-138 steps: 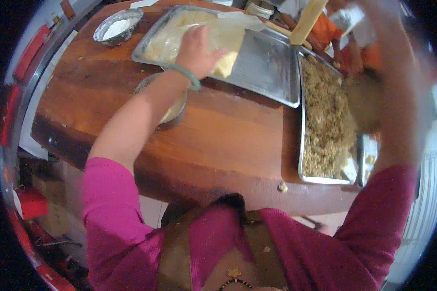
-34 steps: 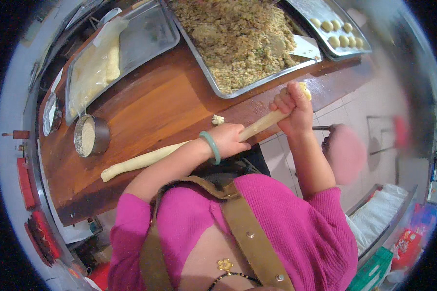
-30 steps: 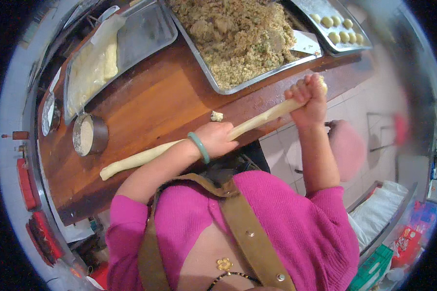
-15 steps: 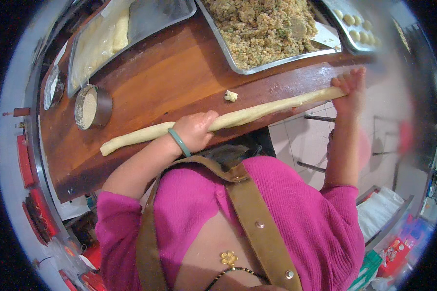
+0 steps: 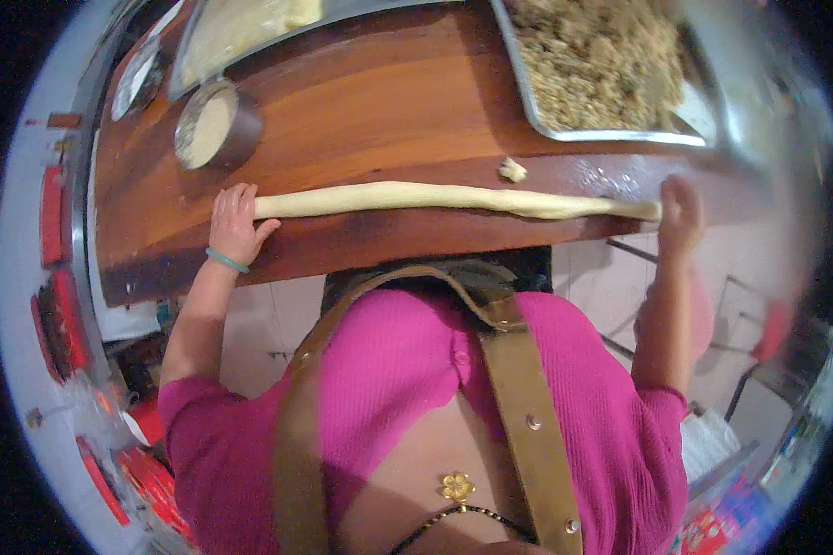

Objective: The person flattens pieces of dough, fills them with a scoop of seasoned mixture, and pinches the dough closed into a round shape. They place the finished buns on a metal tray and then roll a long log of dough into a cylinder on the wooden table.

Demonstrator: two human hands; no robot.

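A long, pale rope of dough [image 5: 407, 195] lies across the wooden table near its front edge, thicker in the middle and thinner toward the right. My left hand [image 5: 237, 225], with a green bangle at the wrist, is closed over the left end, its thumb apart on the near side. At the opposite end, my right hand [image 5: 681, 215] is closed like a fist around the tip; it is slightly blurred, and its fingertips are partly hidden. A small scrap of dough [image 5: 513, 170] sits just behind the rope, right of its middle.
A round dark container [image 5: 244, 128] with pale powder or grain inside stands tilted-looking at the left. Behind it is a tray [image 5: 180, 79] with dough pieces under plastic. A metal tray [image 5: 620, 137] heaped with crumbly filling stands at the back right. The wooden table [image 5: 370, 120] ends close to my body.
My left hand has slid from the rope's middle to its left end. The rope now lies more level and straight across the table. My right hand keeps the right end, and the view has shifted.
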